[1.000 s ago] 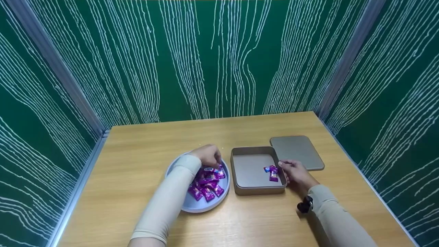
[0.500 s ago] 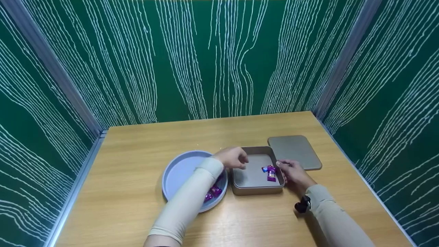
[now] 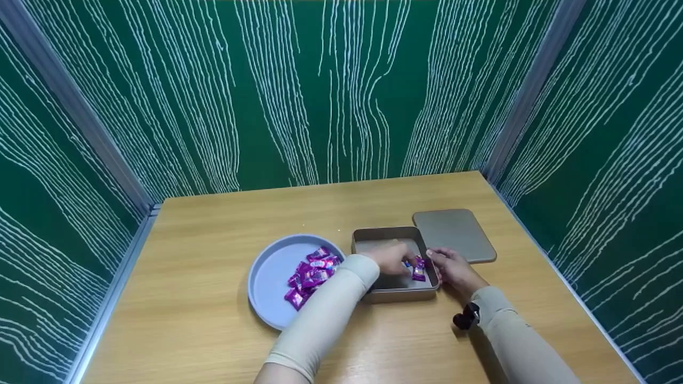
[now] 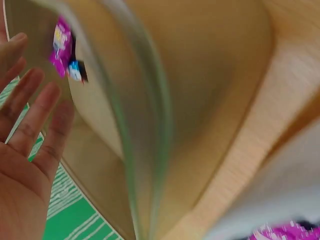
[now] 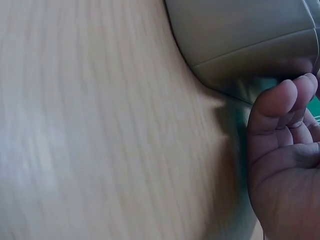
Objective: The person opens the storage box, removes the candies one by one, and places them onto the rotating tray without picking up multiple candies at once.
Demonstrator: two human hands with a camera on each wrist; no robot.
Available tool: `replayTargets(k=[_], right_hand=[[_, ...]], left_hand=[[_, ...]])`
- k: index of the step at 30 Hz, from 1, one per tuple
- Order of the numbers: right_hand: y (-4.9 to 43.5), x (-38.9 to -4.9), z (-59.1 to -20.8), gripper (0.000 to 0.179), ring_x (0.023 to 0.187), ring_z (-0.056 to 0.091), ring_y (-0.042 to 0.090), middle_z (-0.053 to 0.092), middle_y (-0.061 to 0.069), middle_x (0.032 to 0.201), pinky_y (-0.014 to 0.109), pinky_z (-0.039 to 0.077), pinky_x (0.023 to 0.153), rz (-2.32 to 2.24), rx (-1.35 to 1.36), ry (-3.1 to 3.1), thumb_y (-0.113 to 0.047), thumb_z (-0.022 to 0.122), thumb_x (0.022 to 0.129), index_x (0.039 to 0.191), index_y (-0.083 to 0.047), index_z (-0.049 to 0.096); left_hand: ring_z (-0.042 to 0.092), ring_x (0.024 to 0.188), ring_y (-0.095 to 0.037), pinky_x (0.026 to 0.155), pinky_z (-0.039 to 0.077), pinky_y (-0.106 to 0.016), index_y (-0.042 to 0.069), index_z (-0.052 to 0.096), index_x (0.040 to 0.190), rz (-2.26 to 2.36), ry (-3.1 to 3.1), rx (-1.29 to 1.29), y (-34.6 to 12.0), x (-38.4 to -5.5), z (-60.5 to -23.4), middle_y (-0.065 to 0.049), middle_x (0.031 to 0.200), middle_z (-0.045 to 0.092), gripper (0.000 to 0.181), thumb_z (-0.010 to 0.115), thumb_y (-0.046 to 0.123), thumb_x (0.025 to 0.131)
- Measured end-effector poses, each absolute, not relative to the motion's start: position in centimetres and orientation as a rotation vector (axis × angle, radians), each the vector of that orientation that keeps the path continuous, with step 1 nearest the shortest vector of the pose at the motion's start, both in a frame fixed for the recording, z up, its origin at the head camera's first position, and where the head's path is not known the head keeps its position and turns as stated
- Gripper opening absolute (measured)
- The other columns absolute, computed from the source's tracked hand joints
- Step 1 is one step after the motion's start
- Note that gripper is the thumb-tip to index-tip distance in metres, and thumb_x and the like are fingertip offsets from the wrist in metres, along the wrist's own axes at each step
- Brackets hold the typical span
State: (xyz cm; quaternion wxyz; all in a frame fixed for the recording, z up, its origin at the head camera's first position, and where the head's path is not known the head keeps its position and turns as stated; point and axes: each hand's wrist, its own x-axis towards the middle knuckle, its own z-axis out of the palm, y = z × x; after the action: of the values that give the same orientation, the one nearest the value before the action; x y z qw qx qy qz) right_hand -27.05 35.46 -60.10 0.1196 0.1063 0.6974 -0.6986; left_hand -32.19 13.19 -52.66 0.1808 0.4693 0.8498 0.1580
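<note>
My left hand (image 3: 392,257) is inside the square bronze tin box (image 3: 405,296), its fingertips beside a purple-wrapped candy (image 3: 419,268). In the left wrist view the fingers (image 4: 46,102) are fairly straight, and nothing shows in the palm. There, a small blue-ended candy (image 4: 77,71) lies beside the purple one on the box floor. On the box's right side, my right hand (image 3: 456,269) holds the wall with its thumb at the rim. The right wrist view shows curled fingers (image 5: 280,100) against the outer corner; the thumb is hidden.
A round pale-blue plate (image 3: 269,280) with several purple candies (image 3: 315,274) stands left of the box, partly behind the left sleeve. The flat lid (image 3: 453,234) lies behind the box to the right. Green walls with white streaks surround the wooden table (image 3: 213,256).
My left hand has moved right from the candies on the plate, over the box's left rim, and down beside the candies inside. The right hand has stayed at the box's right wall.
</note>
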Motion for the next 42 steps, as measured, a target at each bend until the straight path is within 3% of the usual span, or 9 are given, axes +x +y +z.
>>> replayTargets(k=[6,14,18,26,34,42], right_hand=[[35.1,-27.3,-60.2,0.037,0.059,0.052,0.002,0.057,-0.011,0.072,0.018,0.047,0.052,-2.103,0.3,1.979,-0.023,0.059,0.113,0.139,0.002,0.052],[34.6,-27.4,-60.2,0.028,0.064,0.055,0.002,0.063,-0.01,0.078,0.019,0.049,0.056,-2.114,0.261,1.961,-0.022,0.058,0.113,0.132,-0.001,0.056],[34.6,-27.6,-60.3,0.034,0.064,0.054,0.003,0.061,-0.01,0.078,0.019,0.048,0.055,-2.107,0.267,1.972,-0.022,0.058,0.113,0.136,0.002,0.054],[34.7,-27.3,-60.4,0.045,0.063,0.051,0.005,0.056,-0.008,0.078,0.02,0.047,0.054,-2.081,0.309,1.994,-0.024,0.059,0.113,0.144,0.006,0.046],[35.1,-27.2,-60.5,0.047,0.063,0.052,0.005,0.056,-0.008,0.079,0.02,0.048,0.054,-2.077,0.316,2.022,-0.025,0.059,0.113,0.145,0.005,0.044],[35.6,-26.9,-60.2,0.058,0.066,0.052,0.007,0.055,-0.007,0.082,0.021,0.049,0.057,-2.021,0.318,2.057,-0.03,0.057,0.115,0.155,0.006,0.038]], left_hand=[[0.072,0.116,-0.015,0.102,0.054,-0.02,0.018,0.08,0.131,0.328,2.44,1.29,14.1,-31.7,-53.5,-0.001,0.13,0.079,0.033,0.077,0.015,0.098],[0.071,0.107,-0.014,0.092,0.056,-0.022,0.026,0.078,0.135,0.155,2.424,1.357,15.0,-32.0,-54.8,0.002,0.124,0.078,0.037,0.074,0.014,0.099],[0.07,0.099,-0.015,0.087,0.055,-0.023,0.024,0.081,0.127,0.144,2.451,1.345,14.6,-31.7,-54.7,0.0,0.113,0.079,0.03,0.075,0.015,0.1],[0.067,0.084,-0.008,0.073,0.052,-0.016,0.021,0.087,0.1,0.183,2.5,1.271,13.6,-32.2,-55.2,0.008,0.099,0.083,0.007,0.081,0.022,0.096],[0.066,0.085,-0.009,0.075,0.055,-0.018,0.014,0.085,0.104,0.226,2.517,1.152,12.1,-32.6,-55.2,0.003,0.1,0.082,0.023,0.085,0.002,0.084],[0.066,0.085,-0.01,0.075,0.056,-0.02,0.01,0.084,0.106,0.245,2.527,1.066,10.4,-31.8,-53.8,-0.001,0.102,0.082,0.026,0.089,0.002,0.082]])
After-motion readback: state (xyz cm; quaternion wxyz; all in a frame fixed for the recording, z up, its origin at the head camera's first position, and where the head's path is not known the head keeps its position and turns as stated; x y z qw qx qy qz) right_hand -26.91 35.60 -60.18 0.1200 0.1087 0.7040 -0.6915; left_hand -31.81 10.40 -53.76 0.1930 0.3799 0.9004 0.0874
